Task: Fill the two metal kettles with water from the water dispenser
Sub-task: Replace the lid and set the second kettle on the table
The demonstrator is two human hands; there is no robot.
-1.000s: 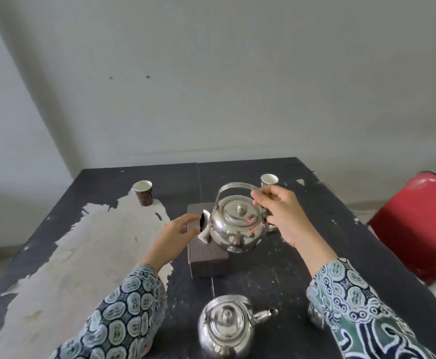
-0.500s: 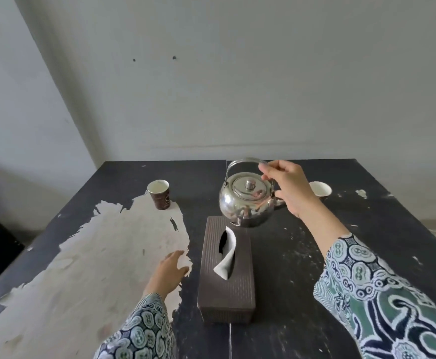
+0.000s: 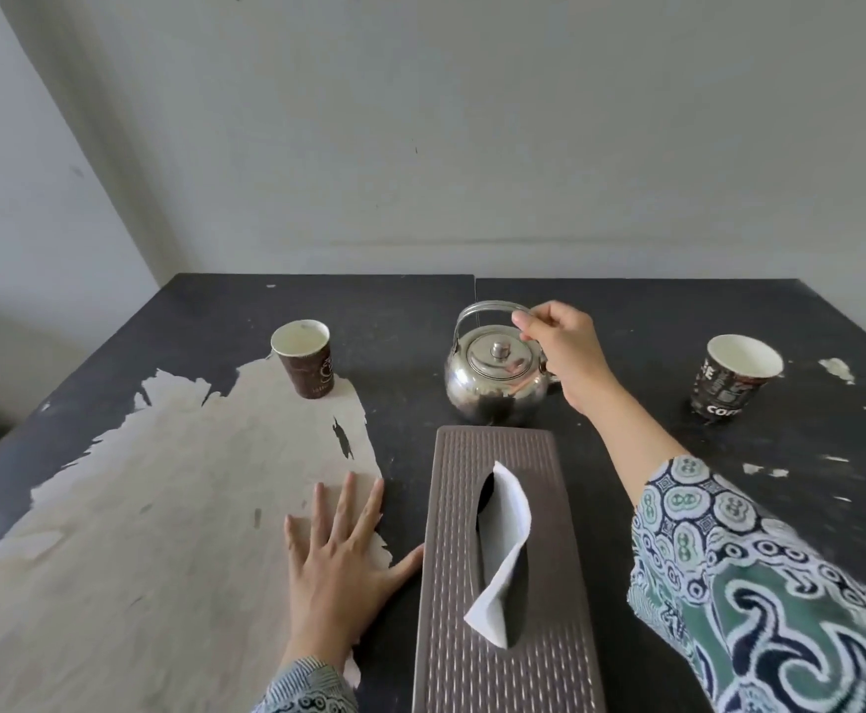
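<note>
A bare grey wall backed the worn black table (image 3: 626, 311), its paint peeled pale along the left. Left to right: a brown cup (image 3: 304, 363) stood at the peel's far edge; my left hand (image 3: 335, 550) lay flat, fingers spread, holding nothing, thumb touching the tissue box (image 3: 502, 584); beyond the box sat the kettle (image 3: 495, 375), lid on, my right hand (image 3: 559, 352) curled round its bail handle; a second cup (image 3: 734, 375) stood well to the right. The polished steel looked rigid and slippery, probably light if empty, so the handle seemed the sure hold. No dispenser or second kettle showed.
</note>
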